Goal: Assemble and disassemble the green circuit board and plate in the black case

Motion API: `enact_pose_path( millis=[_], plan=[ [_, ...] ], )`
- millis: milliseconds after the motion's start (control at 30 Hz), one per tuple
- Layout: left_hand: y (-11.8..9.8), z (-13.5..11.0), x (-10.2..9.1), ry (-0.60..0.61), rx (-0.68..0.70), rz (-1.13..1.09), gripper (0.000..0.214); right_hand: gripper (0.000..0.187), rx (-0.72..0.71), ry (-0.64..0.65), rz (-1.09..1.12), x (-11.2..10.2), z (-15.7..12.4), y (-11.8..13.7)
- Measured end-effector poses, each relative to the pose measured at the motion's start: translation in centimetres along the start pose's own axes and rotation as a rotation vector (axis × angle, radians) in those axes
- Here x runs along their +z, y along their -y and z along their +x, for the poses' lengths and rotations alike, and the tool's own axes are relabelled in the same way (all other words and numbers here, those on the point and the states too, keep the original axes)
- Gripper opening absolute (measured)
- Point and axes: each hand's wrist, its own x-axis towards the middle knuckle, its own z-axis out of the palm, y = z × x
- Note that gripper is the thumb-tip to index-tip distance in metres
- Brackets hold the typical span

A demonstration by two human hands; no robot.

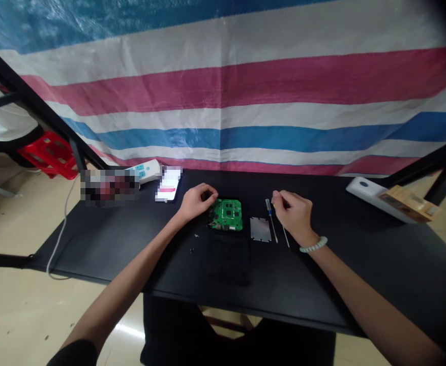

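A green circuit board (226, 214) lies in a black casing at the middle of the black table (360, 264). My left hand (197, 201) rests at the board's upper left corner, fingers curled and pinched on its edge. My right hand (295, 213) is closed around a thin tool whose shaft (286, 237) points toward me. A blue-handled screwdriver (270, 217) lies on the table just left of that hand. A small grey metal plate (260, 229) sits between the board and the screwdriver. A black cover (229, 259) lies in front of the board.
A phone (168, 185) and a white power strip (145, 170) lie at the back left. A white strip with a cardboard box (409, 202) sits at the back right. Tiny screws (192, 249) lie left of the cover. A striped tarp hangs behind; a red stool (47, 155) stands at left.
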Motion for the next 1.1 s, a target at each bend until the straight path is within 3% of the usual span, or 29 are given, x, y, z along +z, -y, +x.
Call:
enact_pose_path(
  millis=[167, 300, 433, 600, 767, 933, 1100],
  plan=[
    [0.0, 0.0, -0.2, 0.018, 0.012, -0.012, 0.022, 0.039, 0.018, 0.043, 0.049, -1.4, 0.3, 0.6],
    [0.4, 0.1, -0.2, 0.049, 0.028, -0.030, 0.023, 0.019, -0.154, 0.252, 0.153, -2.6, 0.8, 1.5],
    [0.6, 0.0, -0.4, 0.068, 0.036, -0.041, 0.025, 0.008, -0.234, 0.495, 0.215, -3.7, 1.1, 2.6],
    [0.5, -0.2, -0.4, 0.069, 0.022, -0.062, 0.025, 0.049, -0.247, 0.800, 0.134, -4.8, 0.9, 3.4],
    [0.3, -0.1, -0.4, 0.068, 0.030, -0.089, 0.025, 0.076, -0.289, 0.816, 0.049, -4.3, -0.1, 3.1],
    [0.3, 0.1, -0.5, 0.079, 0.010, -0.091, 0.024, 0.064, -0.313, 0.790, 0.012, -3.6, -0.7, 3.1],
    [0.2, 0.1, -0.6, 0.069, -0.015, -0.126, 0.028, 0.064, -0.329, 0.762, 0.010, -3.8, -0.4, 3.2]
  ],
)
